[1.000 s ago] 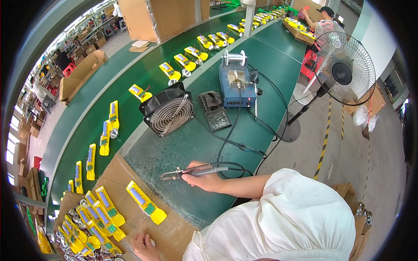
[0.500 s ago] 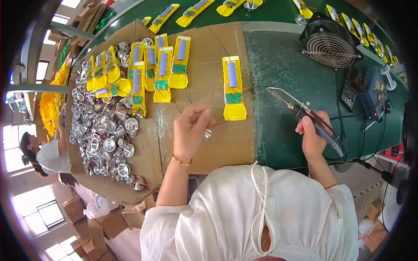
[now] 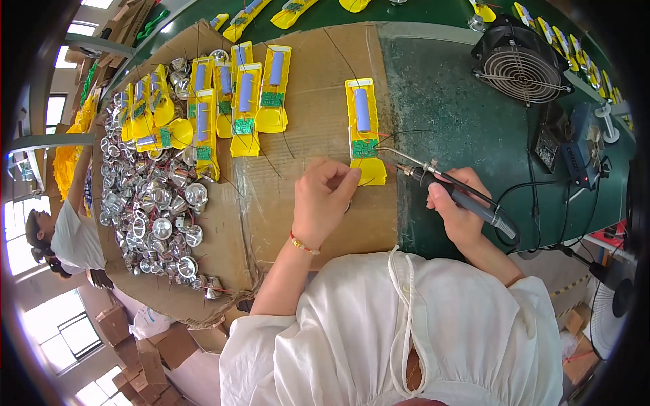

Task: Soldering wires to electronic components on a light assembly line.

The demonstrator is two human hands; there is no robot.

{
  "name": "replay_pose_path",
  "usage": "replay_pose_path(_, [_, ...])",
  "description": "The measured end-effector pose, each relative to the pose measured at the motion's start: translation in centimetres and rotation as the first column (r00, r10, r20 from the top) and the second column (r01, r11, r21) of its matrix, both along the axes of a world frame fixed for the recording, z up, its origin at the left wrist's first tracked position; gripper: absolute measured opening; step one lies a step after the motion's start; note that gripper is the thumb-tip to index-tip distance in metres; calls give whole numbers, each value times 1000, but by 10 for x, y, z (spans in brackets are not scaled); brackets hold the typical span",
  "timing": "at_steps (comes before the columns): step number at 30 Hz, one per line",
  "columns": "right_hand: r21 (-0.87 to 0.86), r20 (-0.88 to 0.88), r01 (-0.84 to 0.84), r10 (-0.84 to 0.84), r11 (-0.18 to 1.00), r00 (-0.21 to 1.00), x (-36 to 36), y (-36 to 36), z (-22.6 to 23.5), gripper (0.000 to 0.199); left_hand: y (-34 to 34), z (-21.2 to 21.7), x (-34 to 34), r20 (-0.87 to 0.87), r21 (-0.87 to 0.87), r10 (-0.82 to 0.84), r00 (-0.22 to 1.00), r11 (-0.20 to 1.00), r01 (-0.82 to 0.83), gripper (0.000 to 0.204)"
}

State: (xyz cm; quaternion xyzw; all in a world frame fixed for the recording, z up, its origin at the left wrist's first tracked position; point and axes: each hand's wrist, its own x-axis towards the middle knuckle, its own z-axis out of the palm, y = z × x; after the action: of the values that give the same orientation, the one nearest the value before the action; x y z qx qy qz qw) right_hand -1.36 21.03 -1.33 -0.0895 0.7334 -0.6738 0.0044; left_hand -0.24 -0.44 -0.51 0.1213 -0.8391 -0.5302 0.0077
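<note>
In front of me, on the cardboard, lies a yellow lamp housing (image 3: 370,173) with a blue cylindrical battery (image 3: 362,111) and a green circuit board (image 3: 364,149). My right hand (image 3: 460,213) grips a soldering iron (image 3: 467,203) whose bent metal feed tube and tip point left, at the board's right edge. Whether the tip touches the board I cannot tell. Beside the housing's lower end, my left hand (image 3: 325,199) pinches a thin wire near its fingertips. A silver reflector cup (image 3: 348,205) shows in part below those fingers, mostly hidden by the hand.
Many loose silver reflectors (image 3: 161,227) are heaped on the cardboard (image 3: 325,81) at left, with several yellow housings (image 3: 245,101) beyond. A fan with a wire grille (image 3: 518,74) and a blue soldering station (image 3: 579,152) stand at right. Another person (image 3: 74,237) is at far left.
My left hand has moved right, up to the housing's lower end. The soldering iron has come left and down, its tip now by the circuit board. The view has shifted slightly.
</note>
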Motion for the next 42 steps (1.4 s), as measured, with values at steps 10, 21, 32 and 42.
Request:
replay_pose_path(10, [-38,43,2,0,999,999,-2,-3,-3,14,-1,-1,-4,2,-37,-55,998,998,55,13])
replay_pose_path(21, [-185,103,80,-62,979,993,1,6,2,16,-3,-5,-5,-8,-24,-47,999,999,47,14])
replay_pose_path(32, [-187,107,63,-44,980,993,3,11,3,16,1,12,10,-164,-647,-240,957,759,80,41])
replay_pose_path(42, [-182,134,47,-22,982,991,3,12,4,16,-6,6,16,-232,-601,-484,844,753,267,14])
